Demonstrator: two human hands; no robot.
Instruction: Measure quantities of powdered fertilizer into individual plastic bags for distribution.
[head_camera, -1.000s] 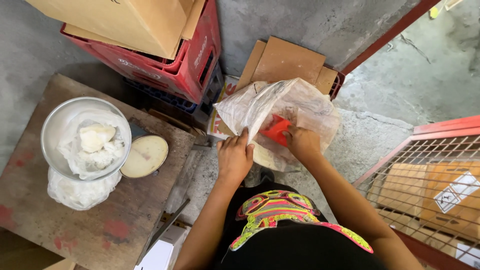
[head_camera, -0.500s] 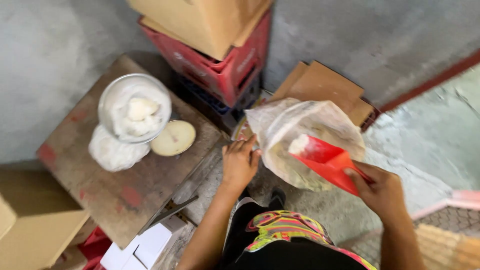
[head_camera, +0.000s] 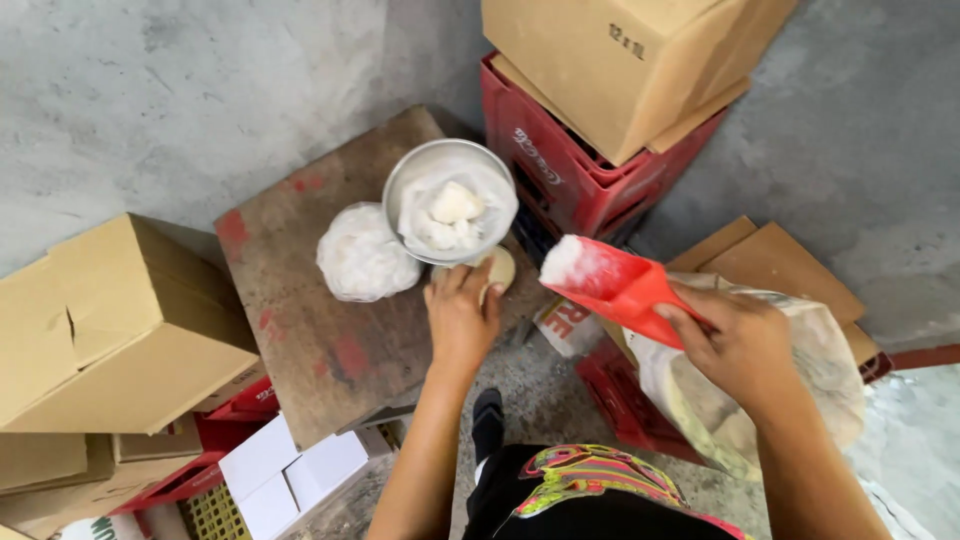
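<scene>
While a white bag (head_camera: 365, 253) sits on the counter (head_camera: 300, 330), the left hand (head_camera: 462, 318) steadies a steel bowl (head_camera: 448, 200).
Its grip rests loosely at the rim; the right hand (head_camera: 740, 345), gripping a red scoop (head_camera: 620, 285) of white powder, points it leftward toward the bowl, just apart.

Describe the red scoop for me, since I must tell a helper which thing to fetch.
Start at the stacked red crates under the cardboard box. Just in front, above the big clear sack, the right hand holds the red scoop. It is the only red thing carrying a heap of white powder at its tip.
</scene>
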